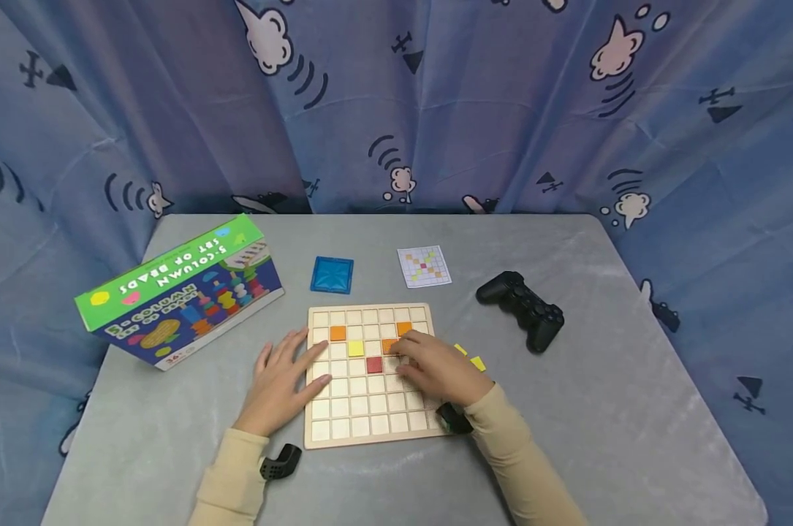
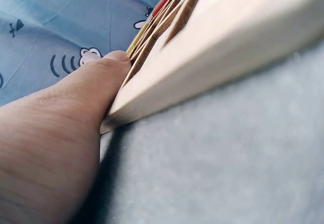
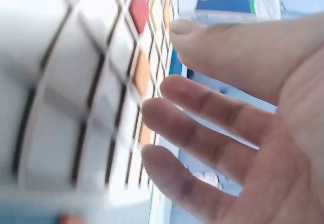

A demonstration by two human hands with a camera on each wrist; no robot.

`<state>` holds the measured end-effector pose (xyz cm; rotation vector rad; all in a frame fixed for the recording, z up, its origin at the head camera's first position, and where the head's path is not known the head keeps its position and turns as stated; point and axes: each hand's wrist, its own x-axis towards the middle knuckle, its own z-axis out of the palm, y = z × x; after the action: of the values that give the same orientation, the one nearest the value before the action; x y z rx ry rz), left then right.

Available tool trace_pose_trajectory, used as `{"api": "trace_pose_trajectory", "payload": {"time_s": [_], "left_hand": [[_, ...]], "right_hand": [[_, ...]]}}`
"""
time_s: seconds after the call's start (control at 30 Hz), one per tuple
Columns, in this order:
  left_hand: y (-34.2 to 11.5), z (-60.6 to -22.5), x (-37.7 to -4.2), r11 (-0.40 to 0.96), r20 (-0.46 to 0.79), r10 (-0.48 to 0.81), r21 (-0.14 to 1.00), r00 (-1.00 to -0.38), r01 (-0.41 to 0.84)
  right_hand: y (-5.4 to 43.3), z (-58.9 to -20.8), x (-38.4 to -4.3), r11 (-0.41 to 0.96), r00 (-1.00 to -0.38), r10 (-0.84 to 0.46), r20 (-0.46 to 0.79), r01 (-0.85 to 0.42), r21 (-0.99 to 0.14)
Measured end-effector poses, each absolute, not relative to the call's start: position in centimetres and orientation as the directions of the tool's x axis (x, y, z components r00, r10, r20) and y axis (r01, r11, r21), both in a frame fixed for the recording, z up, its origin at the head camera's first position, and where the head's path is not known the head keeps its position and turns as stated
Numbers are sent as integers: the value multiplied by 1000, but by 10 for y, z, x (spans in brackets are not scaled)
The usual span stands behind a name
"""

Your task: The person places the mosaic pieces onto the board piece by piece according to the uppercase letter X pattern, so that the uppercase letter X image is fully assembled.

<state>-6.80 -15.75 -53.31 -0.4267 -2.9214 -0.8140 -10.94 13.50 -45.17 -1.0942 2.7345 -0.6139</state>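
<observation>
A light wooden grid board (image 1: pixel 378 425) lies on the table. On it sit a red tile (image 1: pixel 374 364), a yellow tile (image 1: pixel 356 348) and three orange tiles, one (image 1: pixel 338 333) at upper left and another (image 1: pixel 404 329) at upper right. My left hand (image 1: pixel 276 386) rests along the board's left edge, its thumb (image 2: pixel 114 67) over the rim. Over the right side of the board is my right hand (image 1: pixel 444 369), fingertips right at the third orange tile (image 1: pixel 388 346). In the right wrist view, its thumb (image 3: pixel 217 41) and fingers stand apart with nothing visible between them.
Two loose yellow tiles (image 1: pixel 478 363) lie just right of my right hand. Behind the board are a blue tray (image 1: pixel 332 275) and a pattern card (image 1: pixel 425 267) with coloured squares. A black game controller (image 1: pixel 521 310) lies at right, a bead-set box (image 1: pixel 182 292) at left.
</observation>
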Motion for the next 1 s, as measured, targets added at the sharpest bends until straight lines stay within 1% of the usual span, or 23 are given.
{"api": "trace_pose_trajectory", "payload": {"time_s": [0.17,0.33,0.43,0.7,1.0], "left_hand": [[-159,-533,-68,824,150,254,484,-956,295],[-160,-530,-68,823,153,249,487,-956,292],[-160,-529,-68,824,150,248,488,-957,289],[-160,-529,-69,823,147,249,489,-957,289],[-158,-531,-68,828,144,245,483,-959,284]], "right_hand": [[168,-451,-103,715,-789,-612,54,-581,-388],[199,-452,-99,792,-866,-498,46,-476,-381],[214,-454,-98,824,-897,-442,31,-419,-380],[229,-456,-97,868,-924,-382,-4,-357,-346],[231,-462,-94,866,-925,-375,-57,-328,-377]]}}
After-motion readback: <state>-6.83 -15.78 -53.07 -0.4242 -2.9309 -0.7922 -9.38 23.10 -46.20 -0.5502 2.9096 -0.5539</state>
